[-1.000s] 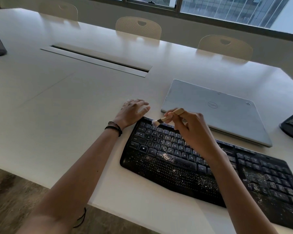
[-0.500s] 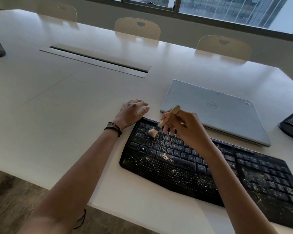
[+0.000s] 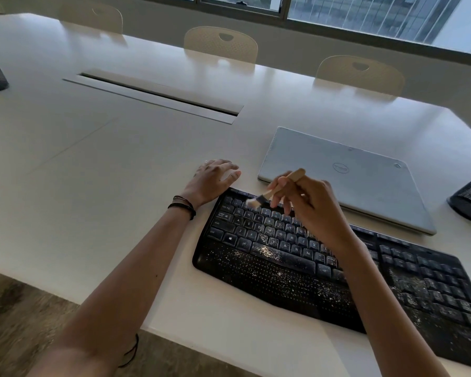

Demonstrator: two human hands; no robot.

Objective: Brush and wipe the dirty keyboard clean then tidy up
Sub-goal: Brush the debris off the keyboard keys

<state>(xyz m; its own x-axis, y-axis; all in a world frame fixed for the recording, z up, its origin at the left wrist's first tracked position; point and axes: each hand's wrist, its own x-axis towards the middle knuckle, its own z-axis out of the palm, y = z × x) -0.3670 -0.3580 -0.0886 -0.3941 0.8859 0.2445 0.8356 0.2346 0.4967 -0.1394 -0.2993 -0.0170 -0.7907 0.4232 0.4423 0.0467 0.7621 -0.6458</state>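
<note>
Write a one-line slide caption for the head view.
Right hand sweeps a small brush over the dusty black keyboard while the left hand rests flat beside it.

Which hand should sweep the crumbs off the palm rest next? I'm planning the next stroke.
The right hand: it already grips the brush, bristles over the top key rows of the keyboard. The left hand lies flat on the table at the keyboard's far-left corner, holding nothing.

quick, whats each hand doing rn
Left hand: open, empty, resting flat on the table at the keyboard corner.
Right hand: closed on the brush, bristles over the top keys.
</note>
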